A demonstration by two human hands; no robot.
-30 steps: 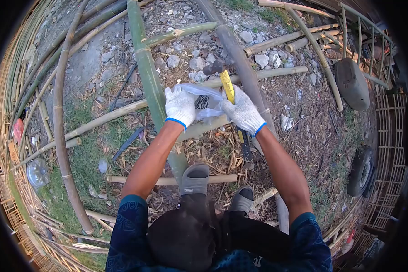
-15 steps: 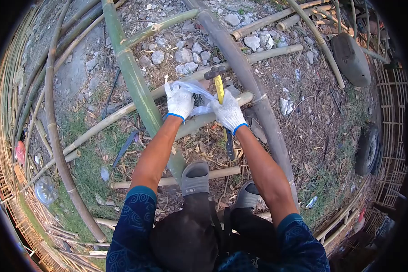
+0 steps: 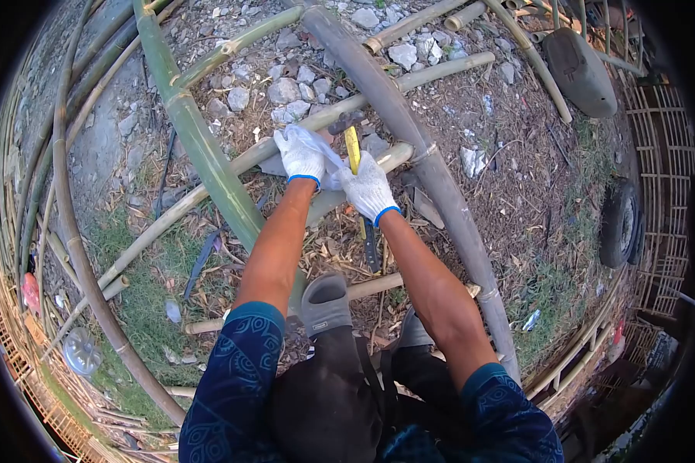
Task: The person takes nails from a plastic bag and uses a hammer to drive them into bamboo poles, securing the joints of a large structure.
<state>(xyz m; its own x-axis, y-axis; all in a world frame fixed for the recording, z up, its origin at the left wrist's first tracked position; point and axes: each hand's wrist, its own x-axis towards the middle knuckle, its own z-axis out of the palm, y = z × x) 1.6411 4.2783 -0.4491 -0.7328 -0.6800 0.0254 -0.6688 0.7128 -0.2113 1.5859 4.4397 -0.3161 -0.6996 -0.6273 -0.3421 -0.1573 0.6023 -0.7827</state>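
White gloves with blue cuffs cover both hands. My left hand (image 3: 300, 157) is closed on a clear plastic bag (image 3: 324, 148), which stretches across to the other glove. Close on its right, my right hand (image 3: 367, 187) is wrapped round the yellow handle of a hammer (image 3: 353, 147) and also touches the bag. The hammer's dark head points up and away, and its black grip end hangs below the glove. Both hands are above a bamboo crosspiece (image 3: 396, 157) that joins a thick brown pole (image 3: 398, 96). What the bag holds cannot be made out.
A green bamboo pole (image 3: 201, 139) runs down the left of my hands. Rubble (image 3: 284, 91) lies beyond them. A tyre (image 3: 619, 222) and a grey container (image 3: 579, 73) are at the right, a plastic bottle (image 3: 81, 351) at the lower left. My sandalled feet stand near a lower crosspiece.
The view has shifted, so the poles and ground appear further left and slightly higher. My hands have come closer together, and the plastic bag between them is less spread out.
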